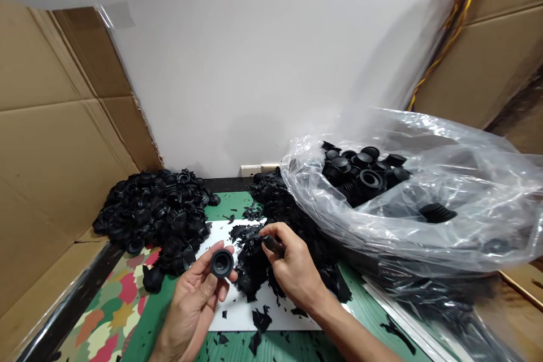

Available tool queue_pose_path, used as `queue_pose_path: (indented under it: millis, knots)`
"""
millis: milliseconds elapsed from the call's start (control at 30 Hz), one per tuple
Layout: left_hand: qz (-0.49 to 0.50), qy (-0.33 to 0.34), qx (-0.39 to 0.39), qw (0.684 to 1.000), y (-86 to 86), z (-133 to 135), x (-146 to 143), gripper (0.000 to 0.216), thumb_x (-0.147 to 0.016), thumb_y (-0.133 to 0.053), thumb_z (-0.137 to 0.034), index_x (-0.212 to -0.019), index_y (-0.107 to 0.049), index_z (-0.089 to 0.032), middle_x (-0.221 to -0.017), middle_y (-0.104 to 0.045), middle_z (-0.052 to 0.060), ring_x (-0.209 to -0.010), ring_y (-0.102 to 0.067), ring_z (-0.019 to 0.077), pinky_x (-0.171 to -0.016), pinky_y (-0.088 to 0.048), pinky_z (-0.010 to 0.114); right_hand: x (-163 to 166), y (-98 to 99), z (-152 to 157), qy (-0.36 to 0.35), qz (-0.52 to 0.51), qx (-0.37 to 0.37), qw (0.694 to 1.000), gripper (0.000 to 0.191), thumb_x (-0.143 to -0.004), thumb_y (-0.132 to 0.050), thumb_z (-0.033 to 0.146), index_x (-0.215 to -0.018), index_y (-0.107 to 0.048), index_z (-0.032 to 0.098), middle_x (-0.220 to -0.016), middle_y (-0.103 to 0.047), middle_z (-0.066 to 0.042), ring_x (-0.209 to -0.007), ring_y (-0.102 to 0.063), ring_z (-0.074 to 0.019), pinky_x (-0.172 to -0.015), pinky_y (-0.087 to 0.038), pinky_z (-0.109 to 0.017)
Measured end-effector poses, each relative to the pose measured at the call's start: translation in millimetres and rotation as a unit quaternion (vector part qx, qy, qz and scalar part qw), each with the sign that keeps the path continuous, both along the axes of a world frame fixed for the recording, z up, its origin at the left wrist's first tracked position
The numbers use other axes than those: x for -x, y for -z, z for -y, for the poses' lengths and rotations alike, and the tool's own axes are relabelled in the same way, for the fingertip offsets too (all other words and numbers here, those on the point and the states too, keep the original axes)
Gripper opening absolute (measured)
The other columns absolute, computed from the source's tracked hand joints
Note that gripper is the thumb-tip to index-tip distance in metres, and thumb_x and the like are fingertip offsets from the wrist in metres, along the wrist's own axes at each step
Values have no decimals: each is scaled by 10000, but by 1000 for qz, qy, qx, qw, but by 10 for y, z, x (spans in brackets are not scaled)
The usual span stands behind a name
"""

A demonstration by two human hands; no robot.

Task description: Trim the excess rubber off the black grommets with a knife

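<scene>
My left hand [193, 300] holds a round black rubber cap [222, 263] between thumb and fingertips, its hollow side facing me. My right hand [292, 266] is closed in a pinch around a small dark tool [272, 245], its tip pointing left toward the cap. Both hands hover over a white sheet [241, 311] strewn with black rubber trimmings [252, 271].
A heap of black ribbed rubber parts [156, 215] lies at the left. A clear plastic bag [424, 209] at the right holds more such parts. Cardboard walls [55, 141] stand at the left and right. The table has a green mat [169, 305] and a patterned cover.
</scene>
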State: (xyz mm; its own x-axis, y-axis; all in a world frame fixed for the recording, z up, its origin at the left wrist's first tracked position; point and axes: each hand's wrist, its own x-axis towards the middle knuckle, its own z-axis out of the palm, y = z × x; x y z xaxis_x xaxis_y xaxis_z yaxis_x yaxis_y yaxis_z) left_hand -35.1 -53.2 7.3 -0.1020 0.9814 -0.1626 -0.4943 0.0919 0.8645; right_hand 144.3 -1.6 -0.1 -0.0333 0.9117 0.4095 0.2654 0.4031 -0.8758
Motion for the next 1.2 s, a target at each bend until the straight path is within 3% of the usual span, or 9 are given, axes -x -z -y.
queue_pose_path:
  millis: [67,233,400,667,1033,1200]
  knots:
    - [-1,1,2,1000,18,2,2,405,-626,-824,-204,-1023,-747,-184,-1098,-708,161,-669,-627,153,-515,-454,199,0,0,3,-7,-10,0,1000,112,-748,-508,155,-795,-602,193,-748,-624,-26,-656,-544,-176,-602,-426,-275]
    - [4,2,12,1000,44,4,2,389,-628,-819,-195,-1010,-751,-175,-1104,-708,168,-658,-635,160,-504,-458,209,2,7,14,-48,-14,62,997,139,-803,-515,205,-703,-610,190,-603,-597,1,-579,-545,-164,-556,-420,-261]
    - [7,12,18,1000,13,5,-23,405,-594,-837,-195,-991,-759,-178,-1093,-715,166,-658,-639,162,-492,-454,201,-2,-22,30,-25,-42,22,999,121,-794,-531,227,-812,-643,184,-765,-660,-37,-702,-597,-194,-655,-455,-290]
    - [6,24,20,999,17,24,-28,392,-616,-819,-171,-1002,-756,-191,-1103,-713,145,-671,-629,153,-512,-459,199,4,-22,17,-44,-66,93,992,271,-839,-536,357,-664,-620,169,-547,-554,4,-527,-487,-143,-511,-383,-253]
    - [4,15,48,999,53,-17,-25,391,-583,-841,-183,-965,-762,-162,-1012,-730,161,-550,-582,104,-464,-442,185,13,100,-61,-62,-216,177,958,555,-725,-592,678,-776,-663,130,-638,-587,-35,-409,-354,-76,-368,-262,-225]
    - [3,18,38,999,61,-11,-25,383,-611,-830,-188,-985,-754,-156,-1040,-723,165,-569,-597,115,-468,-451,188,14,63,-24,-95,-247,184,947,646,-722,-521,750,-778,-660,122,-559,-559,-17,-413,-432,-97,-442,-389,-259]
